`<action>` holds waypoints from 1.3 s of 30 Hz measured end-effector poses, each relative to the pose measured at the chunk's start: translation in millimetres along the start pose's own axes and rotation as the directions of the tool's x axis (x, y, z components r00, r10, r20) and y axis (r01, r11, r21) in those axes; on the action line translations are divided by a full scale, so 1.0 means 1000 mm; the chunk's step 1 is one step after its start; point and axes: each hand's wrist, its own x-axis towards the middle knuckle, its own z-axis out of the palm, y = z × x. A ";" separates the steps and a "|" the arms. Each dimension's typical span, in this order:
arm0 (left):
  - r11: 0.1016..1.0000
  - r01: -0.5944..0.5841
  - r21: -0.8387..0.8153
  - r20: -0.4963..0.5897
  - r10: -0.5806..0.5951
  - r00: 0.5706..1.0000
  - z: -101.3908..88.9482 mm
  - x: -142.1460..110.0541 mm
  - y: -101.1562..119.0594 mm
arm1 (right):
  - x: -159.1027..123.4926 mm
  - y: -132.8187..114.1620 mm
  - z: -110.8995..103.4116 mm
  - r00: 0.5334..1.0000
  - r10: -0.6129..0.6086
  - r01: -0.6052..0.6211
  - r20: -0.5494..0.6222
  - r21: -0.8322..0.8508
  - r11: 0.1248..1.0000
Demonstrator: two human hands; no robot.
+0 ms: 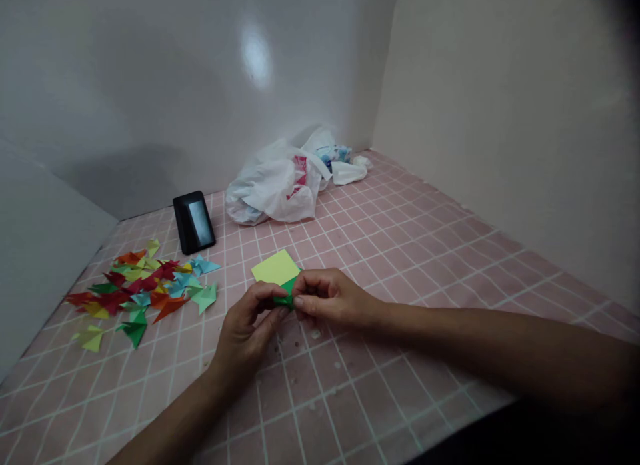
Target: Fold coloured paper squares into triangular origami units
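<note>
Between my two hands is a small piece of folded green paper, pinched at both ends. My left hand grips its left side between thumb and fingers. On the other side, the thumb and curled fingers of my right hand close on its right end. Just behind it lies a flat yellow paper square, with a green sheet edge showing beside it, partly hidden by my fingers. Off to the left, a loose pile of folded paper figures in red, orange, yellow, green and light blue is spread on the surface.
A black phone-like device leans at the back left. Crumpled white plastic bags sit against the back wall. Pink tile-patterned covering spreads under everything, and pale walls rise at the back and sides.
</note>
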 end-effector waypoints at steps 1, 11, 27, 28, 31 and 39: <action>1.000 -0.011 0.007 0.000 0.011 1.000 0.000 0.000 -0.001 | 0.000 0.000 0.000 1.000 -0.008 0.008 -0.014 -0.017 1.000; 0.981 -0.139 0.134 0.058 0.133 0.989 -0.001 0.001 0.000 | -0.001 0.001 0.003 0.994 -0.088 0.079 -0.063 -0.135 0.988; 0.857 -0.397 0.328 0.199 0.348 0.916 -0.008 0.007 -0.001 | 0.002 0.002 0.001 0.994 0.017 -0.018 -0.107 -0.004 1.000; 0.838 -0.413 0.356 0.194 0.366 0.910 -0.009 0.007 -0.001 | 0.002 0.002 0.000 0.993 0.023 -0.022 -0.120 0.008 1.000; 0.787 -0.453 0.419 0.195 0.410 0.891 -0.011 0.009 -0.001 | 0.003 0.003 0.000 0.989 0.034 -0.034 -0.141 0.002 0.999; 0.755 -0.492 0.434 0.308 0.388 0.868 -0.012 0.010 0.000 | 0.004 0.004 -0.002 0.984 -0.131 0.097 -0.119 -0.258 0.961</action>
